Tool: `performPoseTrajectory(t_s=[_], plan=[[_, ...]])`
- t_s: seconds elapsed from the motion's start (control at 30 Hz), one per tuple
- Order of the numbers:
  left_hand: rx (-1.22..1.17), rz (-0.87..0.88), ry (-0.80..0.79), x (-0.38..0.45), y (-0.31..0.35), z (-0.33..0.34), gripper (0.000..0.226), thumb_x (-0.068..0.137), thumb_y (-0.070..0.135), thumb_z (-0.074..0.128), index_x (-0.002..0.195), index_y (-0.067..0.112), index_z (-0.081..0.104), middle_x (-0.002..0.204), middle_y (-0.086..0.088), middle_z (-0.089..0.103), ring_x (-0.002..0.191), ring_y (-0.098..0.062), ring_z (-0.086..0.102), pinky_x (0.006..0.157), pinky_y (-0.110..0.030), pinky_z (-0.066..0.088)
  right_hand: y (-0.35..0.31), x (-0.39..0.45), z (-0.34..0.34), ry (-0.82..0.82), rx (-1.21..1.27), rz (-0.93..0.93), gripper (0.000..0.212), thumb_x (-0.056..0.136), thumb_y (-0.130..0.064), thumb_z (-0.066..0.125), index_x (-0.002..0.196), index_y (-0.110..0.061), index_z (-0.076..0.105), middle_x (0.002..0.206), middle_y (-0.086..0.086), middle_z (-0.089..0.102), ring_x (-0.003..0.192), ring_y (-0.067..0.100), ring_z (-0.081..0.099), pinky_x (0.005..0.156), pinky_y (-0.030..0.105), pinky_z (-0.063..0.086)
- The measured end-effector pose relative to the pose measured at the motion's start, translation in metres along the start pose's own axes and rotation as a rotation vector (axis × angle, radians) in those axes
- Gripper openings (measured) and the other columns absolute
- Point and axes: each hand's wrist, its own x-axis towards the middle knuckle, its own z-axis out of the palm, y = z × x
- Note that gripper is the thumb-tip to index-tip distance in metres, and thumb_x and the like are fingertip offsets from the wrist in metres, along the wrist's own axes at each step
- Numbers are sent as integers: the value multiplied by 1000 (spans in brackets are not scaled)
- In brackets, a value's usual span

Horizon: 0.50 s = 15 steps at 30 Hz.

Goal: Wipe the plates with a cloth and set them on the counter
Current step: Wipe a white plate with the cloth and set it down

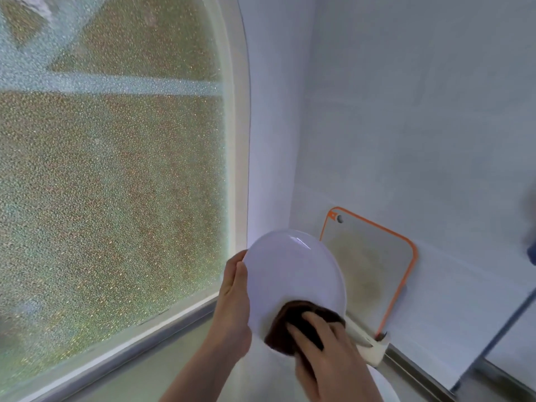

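My left hand grips the stiff, likely slippery, breakable plate by its rim while my right hand presses the soft cloth on it.

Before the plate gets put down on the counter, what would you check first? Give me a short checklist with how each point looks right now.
1. Plate firmly held: ok. The left hand has a grip on its left rim, and the plate is tilted up.
2. Cloth on the plate: ok. The right hand presses the dark cloth against the lower part.
3. Plate face wiped: cannot tell. The upper part looks shiny, but any wet spots are not visible.
4. Back of plate wiped: cannot tell, it faces away.
5. Free spot on the counter: cannot tell. Arms hide most of it.
6. Cutting board out of the way: ok. It stands in its holder against the wall, behind the plate.
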Motion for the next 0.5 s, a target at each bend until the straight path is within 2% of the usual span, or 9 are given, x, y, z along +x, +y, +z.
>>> performPoseTrajectory(t_s=[0.07, 0.13, 0.2, 0.27, 0.37, 0.5], plan=[[27, -7, -19, 2, -1, 4, 29, 105, 32, 32, 116, 32, 59, 123, -4, 66, 112, -23, 62, 88, -38, 53, -16, 4, 0, -20, 93, 23, 41, 66, -26, 56, 102, -32, 74, 104, 5, 72, 65, 27, 63, 59, 31, 56], [48, -17, -32, 2, -2, 6, 29, 104, 33, 33, 112, 34, 60, 127, -6, 63, 121, -28, 57, 101, -50, 47, -24, 8, -3, -47, 163, 17, 45, 65, -25, 56, 107, -35, 71, 107, 4, 71, 68, 26, 63, 60, 28, 55], [52, -36, -54, 3, -1, 5, 28, 104, 34, 35, 114, 32, 61, 128, -7, 64, 122, -30, 57, 103, -51, 46, -17, 7, -6, -64, 186, -45, 54, 64, -20, 53, 114, -35, 65, 112, 3, 68, 71, 24, 62, 63, 26, 54], [67, -53, -76, 6, 2, 0, 27, 104, 32, 36, 113, 31, 62, 123, -7, 67, 114, -29, 62, 94, -45, 51, -2, 3, -10, -101, 168, -151, 59, 59, -18, 51, 114, -36, 62, 117, -1, 62, 69, 22, 59, 63, 24, 52], [91, -45, -107, 12, 8, -11, 28, 104, 30, 35, 109, 30, 62, 105, -3, 71, 89, -18, 66, 69, -30, 54, 29, 3, -24, -182, 54, -291, 49, 63, -29, 58, 110, -39, 58, 122, -7, 54, 75, 20, 57, 70, 27, 53], [138, -31, -121, 13, 10, -18, 29, 104, 32, 35, 114, 29, 61, 103, -2, 68, 88, -17, 62, 69, -30, 53, 64, 15, -45, -184, -124, -250, 35, 68, -28, 53, 99, -32, 67, 115, -4, 66, 84, 24, 50, 64, 37, 53]])
